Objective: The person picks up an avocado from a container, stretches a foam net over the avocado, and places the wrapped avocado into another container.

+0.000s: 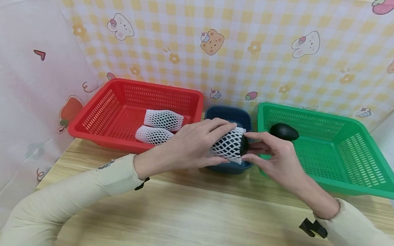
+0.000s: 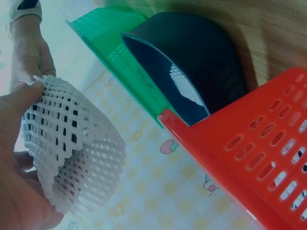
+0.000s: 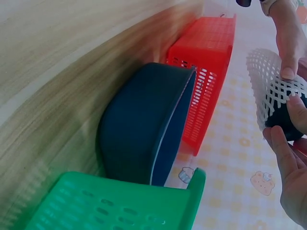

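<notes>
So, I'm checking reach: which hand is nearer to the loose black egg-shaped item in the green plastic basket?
The right hand: in the head view it shows just below the black egg-shaped item. The left hand is farther left, holding the white foam net sleeve.

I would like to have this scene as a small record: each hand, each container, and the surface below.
Left hand: grips the white foam net
Right hand: fingers and thumb around the bare end of the dark avocado inside that net
Red basket: two net-wrapped avocados
Blue bin: white netting inside
Green basket: one bare avocado
Surface: wood-grain table
</notes>
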The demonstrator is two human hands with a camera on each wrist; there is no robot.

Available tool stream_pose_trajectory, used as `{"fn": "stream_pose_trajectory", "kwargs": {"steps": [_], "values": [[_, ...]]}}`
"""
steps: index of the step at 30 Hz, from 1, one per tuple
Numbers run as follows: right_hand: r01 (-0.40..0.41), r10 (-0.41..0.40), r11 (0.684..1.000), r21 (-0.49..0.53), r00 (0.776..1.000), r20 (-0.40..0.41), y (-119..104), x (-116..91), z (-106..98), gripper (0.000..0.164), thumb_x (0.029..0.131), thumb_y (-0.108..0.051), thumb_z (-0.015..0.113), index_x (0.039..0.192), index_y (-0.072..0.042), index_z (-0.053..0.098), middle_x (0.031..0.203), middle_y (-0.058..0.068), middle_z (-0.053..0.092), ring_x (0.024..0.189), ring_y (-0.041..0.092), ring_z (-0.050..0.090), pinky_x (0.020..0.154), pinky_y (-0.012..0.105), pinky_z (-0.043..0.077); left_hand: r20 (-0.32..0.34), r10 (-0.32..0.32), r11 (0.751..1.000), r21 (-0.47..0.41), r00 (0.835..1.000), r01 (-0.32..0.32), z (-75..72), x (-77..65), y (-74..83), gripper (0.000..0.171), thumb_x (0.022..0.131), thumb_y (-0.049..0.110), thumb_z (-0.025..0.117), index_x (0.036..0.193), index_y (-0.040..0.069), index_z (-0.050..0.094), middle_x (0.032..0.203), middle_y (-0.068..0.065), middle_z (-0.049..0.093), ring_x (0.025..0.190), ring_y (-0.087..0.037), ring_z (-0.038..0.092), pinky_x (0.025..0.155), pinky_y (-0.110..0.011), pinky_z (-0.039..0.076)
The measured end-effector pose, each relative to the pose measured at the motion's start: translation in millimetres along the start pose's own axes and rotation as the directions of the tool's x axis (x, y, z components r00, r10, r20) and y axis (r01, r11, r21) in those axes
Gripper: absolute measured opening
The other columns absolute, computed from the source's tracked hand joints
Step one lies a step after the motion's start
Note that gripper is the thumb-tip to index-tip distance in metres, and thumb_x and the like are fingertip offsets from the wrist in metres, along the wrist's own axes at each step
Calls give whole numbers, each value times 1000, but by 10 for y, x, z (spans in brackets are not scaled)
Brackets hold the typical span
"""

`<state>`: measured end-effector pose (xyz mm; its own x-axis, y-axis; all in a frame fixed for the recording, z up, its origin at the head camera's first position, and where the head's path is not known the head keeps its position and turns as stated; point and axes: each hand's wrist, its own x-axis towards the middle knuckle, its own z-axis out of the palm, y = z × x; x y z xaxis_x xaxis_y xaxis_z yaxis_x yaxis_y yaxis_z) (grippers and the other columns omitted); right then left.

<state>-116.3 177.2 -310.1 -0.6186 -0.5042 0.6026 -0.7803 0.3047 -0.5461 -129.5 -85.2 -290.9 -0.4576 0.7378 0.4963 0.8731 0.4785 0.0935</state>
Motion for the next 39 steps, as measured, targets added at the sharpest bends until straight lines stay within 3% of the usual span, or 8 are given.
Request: {"fn": "stream_pose_trajectory", "kwargs": {"steps": [14,25,39], "values": [[13,-13,999,48,1000,-2,17,-9,48,64,69,22,81,128,4,65,119,13,69,92,23,73,77,30,57,-19,18,1000,14,1000,-18,-16,1,5,77,83,41,84,142,3,53,135,-13,56,108,-23,61,84,-33,56],[109,-108,994,7,990,-93,25,-19,120,59,64,23,83,119,5,70,115,15,70,88,26,73,74,26,57,-23,31,999,14,999,-31,4,-1,16,76,82,40,86,141,3,55,136,-13,56,111,-24,60,87,-33,55],[80,-71,994,70,989,-128,56,-34,294,57,65,28,80,117,7,68,112,18,70,103,17,69,80,29,56,-17,58,998,39,998,-58,25,-1,8,70,83,39,84,139,5,58,135,-12,57,117,-26,56,91,-34,53]]}}
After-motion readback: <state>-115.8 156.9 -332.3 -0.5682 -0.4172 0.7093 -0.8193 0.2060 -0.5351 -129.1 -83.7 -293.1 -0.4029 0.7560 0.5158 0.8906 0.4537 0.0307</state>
